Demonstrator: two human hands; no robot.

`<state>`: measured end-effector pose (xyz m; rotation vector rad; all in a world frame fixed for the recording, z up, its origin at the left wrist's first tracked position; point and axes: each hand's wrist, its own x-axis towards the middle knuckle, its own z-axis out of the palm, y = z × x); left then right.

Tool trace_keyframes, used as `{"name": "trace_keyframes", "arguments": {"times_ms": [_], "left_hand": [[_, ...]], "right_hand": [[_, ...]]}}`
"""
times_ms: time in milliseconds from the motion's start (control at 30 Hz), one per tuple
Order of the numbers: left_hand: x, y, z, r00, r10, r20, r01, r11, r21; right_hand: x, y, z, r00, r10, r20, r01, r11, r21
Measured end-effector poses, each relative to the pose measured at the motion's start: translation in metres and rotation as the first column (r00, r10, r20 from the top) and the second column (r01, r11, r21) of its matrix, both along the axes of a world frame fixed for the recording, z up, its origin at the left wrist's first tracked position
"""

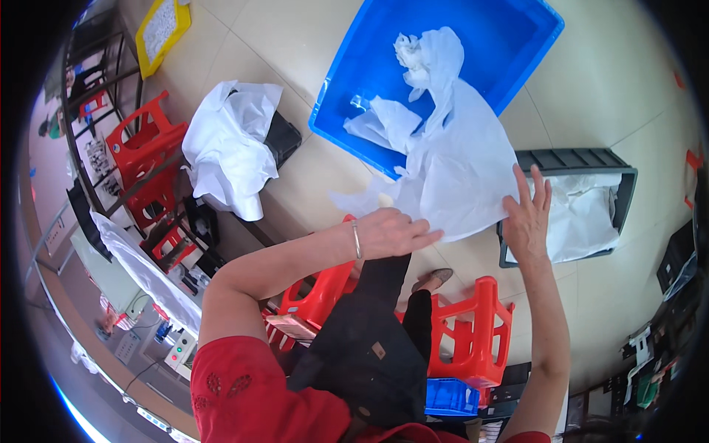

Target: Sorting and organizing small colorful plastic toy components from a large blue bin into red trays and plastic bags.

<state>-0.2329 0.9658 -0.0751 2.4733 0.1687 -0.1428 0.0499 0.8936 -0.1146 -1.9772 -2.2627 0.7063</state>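
A thin white sheet [467,173], like wrapping paper or film, spreads in front of me over the near edge of the blue bin [509,44]. My left hand [391,232] is closed at the sheet's near left edge, its fingertips partly hidden. At the right edge my right hand [528,221] pinches the sheet between thumb and finger, with the other fingers raised. Crumpled white sheets [425,63] lie inside the bin, joined to or touching the held one; I cannot tell which.
A dark grey crate [628,210] lined with white sheet stands at right. Another dark box [284,136] at left is draped in white sheeting [233,148]. Red stools [473,332] stand close to my legs, and more red stools [148,140] stand at left. A yellow tray [166,33] lies at far left.
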Motion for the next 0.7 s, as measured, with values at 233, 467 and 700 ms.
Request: {"name": "trace_keyframes", "arguments": {"times_ms": [233, 467, 700], "left_hand": [[-0.005, 0.006, -0.017, 0.981, 0.144, -0.128, -0.138, 0.989, 0.053], [-0.09, 0.089, -0.138, 0.861, 0.269, -0.432, -0.038, 0.881, 0.472], [0.016, 0.088, -0.099, 0.706, 0.315, -0.634, -0.081, 0.926, 0.37]], "right_hand": [[-0.017, -0.083, 0.004, 0.914, -0.351, -0.201, 0.298, 0.921, -0.251], [-0.068, -0.087, -0.033, 0.721, -0.538, -0.437, 0.461, 0.843, -0.277], [0.051, -0.246, -0.127, 0.256, -0.958, 0.132, 0.891, 0.18, -0.416]]}}
